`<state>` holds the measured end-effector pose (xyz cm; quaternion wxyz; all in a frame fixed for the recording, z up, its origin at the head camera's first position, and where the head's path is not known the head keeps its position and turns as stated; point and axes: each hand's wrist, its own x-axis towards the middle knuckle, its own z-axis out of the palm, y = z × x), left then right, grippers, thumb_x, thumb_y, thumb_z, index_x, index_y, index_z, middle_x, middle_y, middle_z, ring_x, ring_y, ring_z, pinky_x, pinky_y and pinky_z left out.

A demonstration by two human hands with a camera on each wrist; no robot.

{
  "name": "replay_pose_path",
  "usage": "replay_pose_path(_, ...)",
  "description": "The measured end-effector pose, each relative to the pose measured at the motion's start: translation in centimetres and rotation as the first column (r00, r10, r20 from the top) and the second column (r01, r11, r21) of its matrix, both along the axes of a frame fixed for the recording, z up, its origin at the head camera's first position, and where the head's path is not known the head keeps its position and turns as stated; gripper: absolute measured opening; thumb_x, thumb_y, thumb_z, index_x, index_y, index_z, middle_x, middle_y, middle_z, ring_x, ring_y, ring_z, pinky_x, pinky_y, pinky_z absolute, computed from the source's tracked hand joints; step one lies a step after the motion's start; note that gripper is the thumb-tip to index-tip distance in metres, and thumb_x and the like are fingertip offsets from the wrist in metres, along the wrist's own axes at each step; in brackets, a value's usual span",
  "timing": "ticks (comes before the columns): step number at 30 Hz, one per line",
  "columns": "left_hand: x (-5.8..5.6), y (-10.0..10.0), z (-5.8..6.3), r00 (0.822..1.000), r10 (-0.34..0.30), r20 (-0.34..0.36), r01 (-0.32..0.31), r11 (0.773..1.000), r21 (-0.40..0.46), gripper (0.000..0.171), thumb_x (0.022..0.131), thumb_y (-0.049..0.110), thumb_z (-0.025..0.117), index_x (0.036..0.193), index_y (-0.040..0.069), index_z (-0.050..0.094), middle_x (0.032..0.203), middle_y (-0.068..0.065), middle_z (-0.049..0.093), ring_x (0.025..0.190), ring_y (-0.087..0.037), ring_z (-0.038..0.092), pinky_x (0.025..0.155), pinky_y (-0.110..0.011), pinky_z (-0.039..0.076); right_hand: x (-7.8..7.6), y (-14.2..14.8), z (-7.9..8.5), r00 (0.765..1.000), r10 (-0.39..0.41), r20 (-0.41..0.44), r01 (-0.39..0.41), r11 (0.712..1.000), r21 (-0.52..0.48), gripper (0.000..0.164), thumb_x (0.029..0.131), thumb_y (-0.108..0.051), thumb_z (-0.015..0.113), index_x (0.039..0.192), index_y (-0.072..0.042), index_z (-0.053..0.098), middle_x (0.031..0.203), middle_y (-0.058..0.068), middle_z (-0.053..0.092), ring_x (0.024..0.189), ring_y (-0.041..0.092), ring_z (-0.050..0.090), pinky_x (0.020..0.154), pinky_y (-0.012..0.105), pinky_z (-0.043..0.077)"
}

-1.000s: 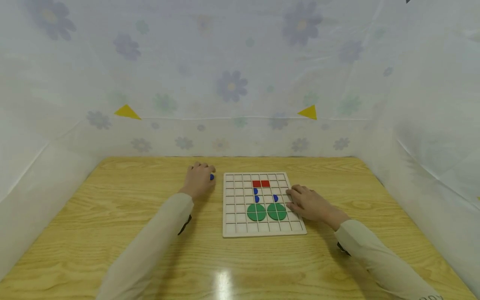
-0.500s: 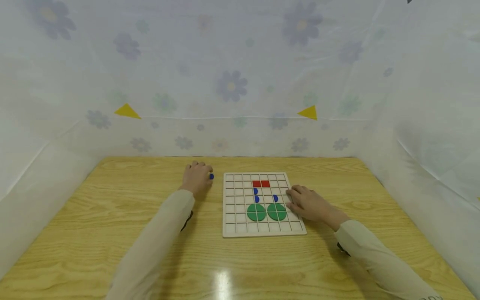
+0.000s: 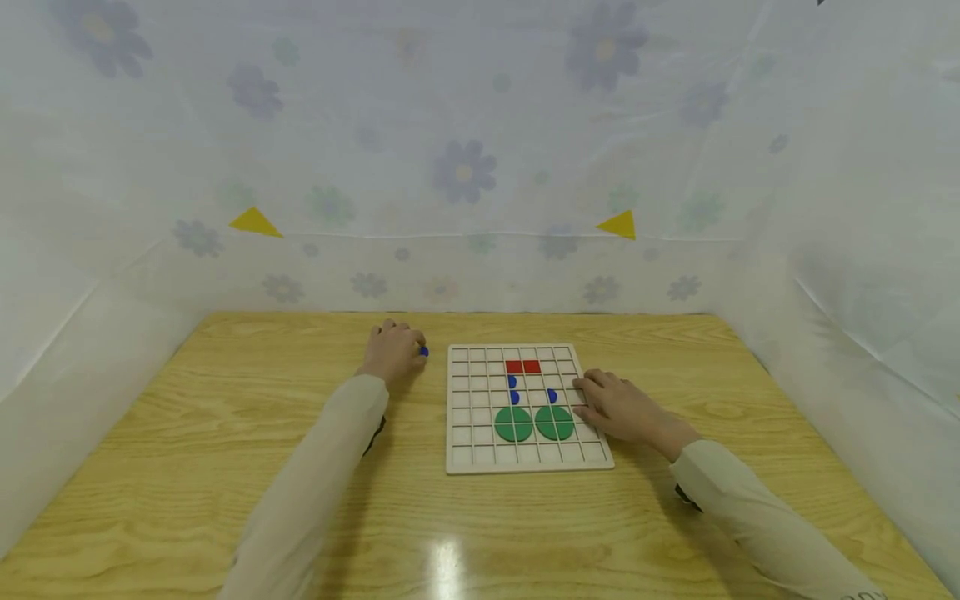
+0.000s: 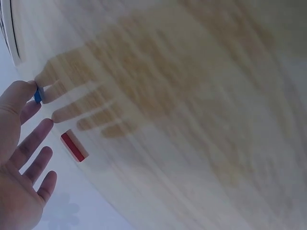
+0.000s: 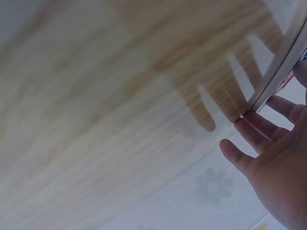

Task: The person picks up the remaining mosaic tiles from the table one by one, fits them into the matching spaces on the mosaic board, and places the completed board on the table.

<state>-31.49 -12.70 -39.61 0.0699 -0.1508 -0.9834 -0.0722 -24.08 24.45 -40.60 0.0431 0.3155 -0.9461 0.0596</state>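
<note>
In the head view my left hand (image 3: 392, 350) is left of the board with a small blue half-round piece (image 3: 424, 352) at its fingertips. The left wrist view shows the thumb and index finger pinching this blue piece (image 4: 38, 95), the other fingers spread. A red block (image 4: 74, 146) lies on the table by those fingers, hidden in the head view. My right hand (image 3: 618, 408) rests at the right edge of the white gridded board (image 3: 465, 454), its relaxed fingertips touching the rim. On the board are two red squares (image 3: 522, 367), three blue half-rounds (image 3: 513, 397) and two green circles (image 3: 513, 424).
The glossy wooden table (image 3: 360, 533) reflects both hands in the wrist views. A flower-printed white curtain (image 3: 480, 108) encloses the back and sides, with two yellow triangles (image 3: 619, 225) on it.
My left hand has shifted slightly left and away from me with its fingers drawn in at the blue piece. The right hand and the board have stayed put.
</note>
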Motion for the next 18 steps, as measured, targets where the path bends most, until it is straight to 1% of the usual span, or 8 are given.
replay_pose_path(9,-0.33,-0.02,-0.21,1.000,-0.012,-0.006,0.012,1.000,-0.005,0.022,0.084,0.028,0.065,0.102,0.015,0.068,0.105,-0.007,0.063,0.104,-0.032,0.051,0.093,-0.051,0.038,-0.03,0.10,0.00,1.000,-0.022,0.020,0.022,1.000,0.007,0.046,0.092,-0.029,0.053,0.129,-0.001,0.047,0.127,0.019,0.047,0.112,0.036,0.049,0.088,0.055,0.041)
replay_pose_path(18,-0.59,-0.03,-0.36,0.999,-0.035,-0.028,0.034,0.999,-0.019,0.019,0.084,0.028,0.065,0.097,0.014,0.068,0.101,-0.006,0.063,0.103,-0.031,0.051,0.091,-0.051,0.039,-0.15,0.14,-0.09,1.000,-0.012,0.015,0.012,1.000,0.004,0.046,0.092,-0.029,0.053,0.129,-0.001,0.047,0.126,0.019,0.048,0.112,0.035,0.049,0.088,0.054,0.041)
